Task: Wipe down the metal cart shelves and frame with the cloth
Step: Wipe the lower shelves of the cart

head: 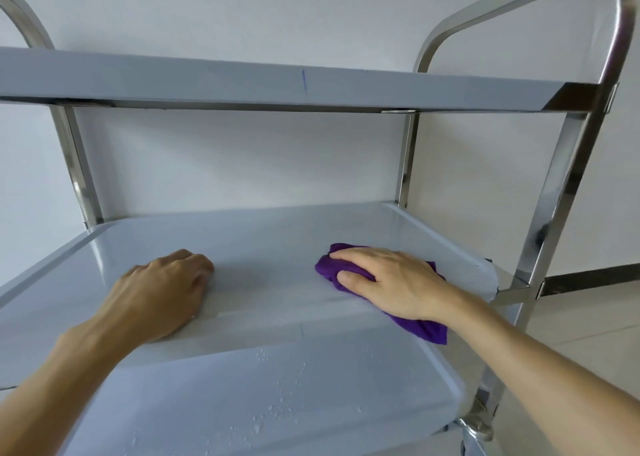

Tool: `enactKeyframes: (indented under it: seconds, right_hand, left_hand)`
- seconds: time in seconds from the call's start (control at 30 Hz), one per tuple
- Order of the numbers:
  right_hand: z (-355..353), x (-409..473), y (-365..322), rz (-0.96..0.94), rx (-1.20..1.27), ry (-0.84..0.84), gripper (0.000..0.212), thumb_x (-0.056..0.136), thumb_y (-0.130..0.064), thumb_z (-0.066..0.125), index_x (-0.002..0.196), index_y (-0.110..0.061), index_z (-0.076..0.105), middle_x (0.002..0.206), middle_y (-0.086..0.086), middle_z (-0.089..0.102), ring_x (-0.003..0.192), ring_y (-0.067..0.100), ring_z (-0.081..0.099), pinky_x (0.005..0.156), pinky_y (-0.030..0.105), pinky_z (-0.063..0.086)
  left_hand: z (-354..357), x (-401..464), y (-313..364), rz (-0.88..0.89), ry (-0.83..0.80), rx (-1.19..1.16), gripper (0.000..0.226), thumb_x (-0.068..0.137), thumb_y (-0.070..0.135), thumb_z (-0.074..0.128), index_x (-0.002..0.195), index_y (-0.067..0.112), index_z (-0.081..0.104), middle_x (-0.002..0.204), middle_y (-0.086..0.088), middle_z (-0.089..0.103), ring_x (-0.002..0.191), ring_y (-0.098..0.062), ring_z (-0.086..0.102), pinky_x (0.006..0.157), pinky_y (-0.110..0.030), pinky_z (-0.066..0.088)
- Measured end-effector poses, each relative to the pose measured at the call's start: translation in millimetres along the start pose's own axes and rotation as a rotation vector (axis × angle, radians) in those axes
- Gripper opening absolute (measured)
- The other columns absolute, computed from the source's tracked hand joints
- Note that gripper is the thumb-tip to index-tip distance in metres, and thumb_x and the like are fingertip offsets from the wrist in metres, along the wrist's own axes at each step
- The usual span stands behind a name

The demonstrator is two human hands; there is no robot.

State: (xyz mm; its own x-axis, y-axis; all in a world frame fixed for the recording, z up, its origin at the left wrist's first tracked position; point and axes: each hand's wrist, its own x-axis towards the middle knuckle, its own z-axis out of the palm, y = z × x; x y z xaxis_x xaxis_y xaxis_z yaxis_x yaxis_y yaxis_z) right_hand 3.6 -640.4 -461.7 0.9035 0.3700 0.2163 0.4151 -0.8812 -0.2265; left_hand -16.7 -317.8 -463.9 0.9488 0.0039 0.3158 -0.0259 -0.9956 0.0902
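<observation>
1. The cart (568, 164) stands against a pale wall (225, 15), with three shelves in view: a top shelf (277, 85), a middle shelf (263, 241) and a bottom shelf (277, 393).
2. The right hand (391, 282) lies palm down on the cloth (327, 268), a purple one, at the right side of the middle shelf. Its fingers are stretched nearly flat and press the cloth to the shelf; the thumb lies along the near edge of the bunched fabric.
3. The cloth is crumpled under the palm. One end shows past the fingertips to the left, and another end hangs over the shelf's front lip below the wrist.
4. The left hand (162, 289) rests on the left part of the same shelf, knuckles up, fingers curled under. It seems to hold nothing, though the fingertips are hidden beneath the hand.
5. The two hands are well apart, with bare shelf between them.
6. Water drops (266, 417) speckle the bottom shelf near its middle and front.
7. The frame's steel posts rise at both sides, and the right one bends into a handle (519, 8) above the top shelf.
8. A caster (474, 428) shows at the lower right, partly cut by the forearm.
9. A tiled floor (588, 324) lies to the right of the cart.
</observation>
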Motion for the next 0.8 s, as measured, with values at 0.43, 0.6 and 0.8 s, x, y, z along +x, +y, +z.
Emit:
enactKeyframes:
  seconds: [0.43, 0.6, 0.8]
  right_hand:
    - [9, 51, 40, 0.37, -0.127, 0.063, 0.044, 0.102, -0.046, 0.028, 0.143, -0.034, 0.04, 0.153, -0.007, 0.043, 0.141, 0.021, 0.037, 0.114, 0.045, 0.029]
    - [35, 61, -51, -0.092, 0.006, -0.005, 0.047, 0.101, -0.051, 0.037, 0.147, -0.042, 0.036, 0.156, -0.022, 0.035, 0.145, 0.001, 0.024, 0.116, 0.025, 0.019]
    - [21, 50, -50, -0.114, 0.105, -0.054, 0.047, 0.097, -0.06, 0.043, 0.143, -0.052, 0.036, 0.144, -0.037, 0.037, 0.123, -0.03, 0.026, 0.101, -0.003, 0.017]
  left_hand:
    - [19, 11, 30, 0.08, 0.012, -0.096, 0.034, 0.103, 0.033, 0.03, 0.129, 0.037, 0.051, 0.139, 0.019, 0.05, 0.123, -0.014, 0.05, 0.103, -0.034, 0.037]
    - [18, 15, 27, 0.106, 0.009, -0.073, 0.032, 0.102, 0.033, 0.03, 0.127, 0.034, 0.05, 0.132, 0.013, 0.053, 0.117, -0.017, 0.053, 0.099, -0.037, 0.04]
    - [16, 16, 29, 0.135, 0.027, -0.015, 0.029, 0.099, 0.031, 0.032, 0.12, 0.028, 0.053, 0.123, 0.009, 0.056, 0.11, -0.021, 0.056, 0.093, -0.036, 0.04]
